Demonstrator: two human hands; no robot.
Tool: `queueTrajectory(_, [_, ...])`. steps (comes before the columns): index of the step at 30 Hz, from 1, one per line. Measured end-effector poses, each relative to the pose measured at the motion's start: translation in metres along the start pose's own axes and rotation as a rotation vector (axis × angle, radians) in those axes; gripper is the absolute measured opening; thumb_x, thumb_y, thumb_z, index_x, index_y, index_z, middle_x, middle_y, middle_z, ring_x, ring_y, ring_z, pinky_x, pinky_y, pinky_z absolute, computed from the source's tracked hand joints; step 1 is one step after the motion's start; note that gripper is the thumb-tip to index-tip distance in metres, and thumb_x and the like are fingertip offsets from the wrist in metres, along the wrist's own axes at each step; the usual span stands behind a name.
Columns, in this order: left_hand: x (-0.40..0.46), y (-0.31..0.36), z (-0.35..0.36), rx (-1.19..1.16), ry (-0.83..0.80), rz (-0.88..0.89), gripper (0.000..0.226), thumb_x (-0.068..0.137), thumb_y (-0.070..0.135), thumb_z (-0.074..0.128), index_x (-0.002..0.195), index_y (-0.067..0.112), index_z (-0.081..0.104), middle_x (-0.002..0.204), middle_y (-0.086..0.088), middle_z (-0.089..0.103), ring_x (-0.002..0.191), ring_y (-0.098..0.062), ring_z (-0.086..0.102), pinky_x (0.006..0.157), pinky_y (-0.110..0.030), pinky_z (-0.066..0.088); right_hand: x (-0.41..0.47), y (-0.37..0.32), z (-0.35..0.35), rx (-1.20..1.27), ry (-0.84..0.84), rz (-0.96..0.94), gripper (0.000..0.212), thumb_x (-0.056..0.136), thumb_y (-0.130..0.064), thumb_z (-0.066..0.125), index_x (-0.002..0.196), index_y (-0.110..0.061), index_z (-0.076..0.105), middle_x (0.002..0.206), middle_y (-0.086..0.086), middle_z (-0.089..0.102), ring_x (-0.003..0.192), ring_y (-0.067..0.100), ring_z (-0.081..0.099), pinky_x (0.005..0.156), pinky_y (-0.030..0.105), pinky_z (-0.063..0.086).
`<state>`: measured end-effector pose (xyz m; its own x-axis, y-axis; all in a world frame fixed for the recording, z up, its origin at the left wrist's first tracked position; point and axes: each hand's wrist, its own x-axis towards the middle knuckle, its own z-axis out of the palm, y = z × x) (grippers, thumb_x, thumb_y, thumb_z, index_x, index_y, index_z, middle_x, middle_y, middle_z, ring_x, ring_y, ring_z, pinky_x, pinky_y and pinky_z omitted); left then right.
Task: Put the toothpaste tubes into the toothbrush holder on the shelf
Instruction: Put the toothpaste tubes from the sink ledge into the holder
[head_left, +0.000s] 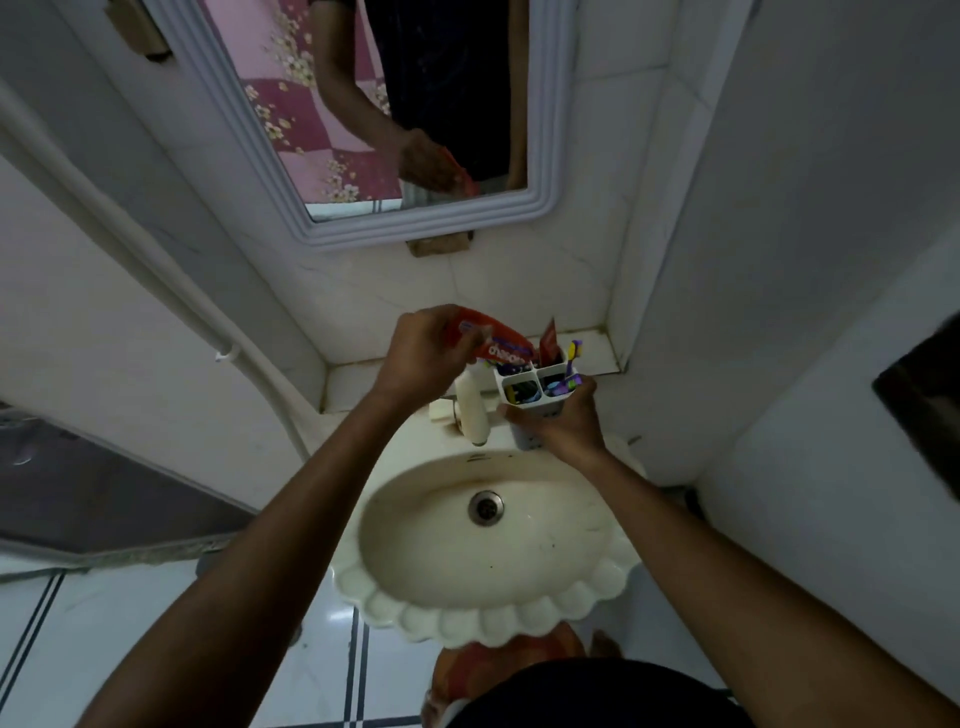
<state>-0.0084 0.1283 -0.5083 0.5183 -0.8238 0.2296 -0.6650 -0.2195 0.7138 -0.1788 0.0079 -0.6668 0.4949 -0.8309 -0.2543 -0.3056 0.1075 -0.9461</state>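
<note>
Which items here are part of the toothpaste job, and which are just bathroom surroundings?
In the job:
red toothpaste tube, in the left hand
white toothbrush holder, held by the right hand
second red tube, already in the holder

Just there:
faucet
sink
mirror
purple toothbrushes

Tiled shelf (358, 379): white, grimy at the joints, set into the wall corner behind the basin (483, 613). Cream tap (474, 410) is mounted at its front edge. Whether the toothbrush holder (535, 400) rests on the shelf cannot be told.
</note>
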Motion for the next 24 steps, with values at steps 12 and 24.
queueTrajectory(12, [0.008, -0.008, 0.048, 0.36, -0.145, 0.013, 0.018, 0.101, 0.031, 0.07, 0.112, 0.021, 0.079, 0.103, 0.002, 0.082, 0.086, -0.015, 0.071, 0.07, -0.035, 0.055, 0.002, 0.003, -0.004, -0.04, -0.026, 0.01, 0.127, 0.048, -0.061, 0.109, 0.144, -0.024, 0.034, 0.139, -0.006, 0.064, 0.125, 0.017, 0.066, 0.1, 0.034, 0.057])
queueTrajectory(24, [0.008, -0.013, 0.073, 0.657, -0.25, -0.002, 0.021, 0.104, 0.034, 0.063, 0.112, 0.026, 0.081, 0.106, 0.003, 0.079, 0.103, -0.024, 0.07, 0.096, -0.044, 0.032, -0.007, 0.002, -0.006, -0.124, 0.009, -0.045, 0.135, 0.04, -0.071, 0.105, 0.144, -0.029, 0.03, 0.141, -0.006, 0.064, 0.127, 0.021, 0.067, 0.103, 0.046, 0.062])
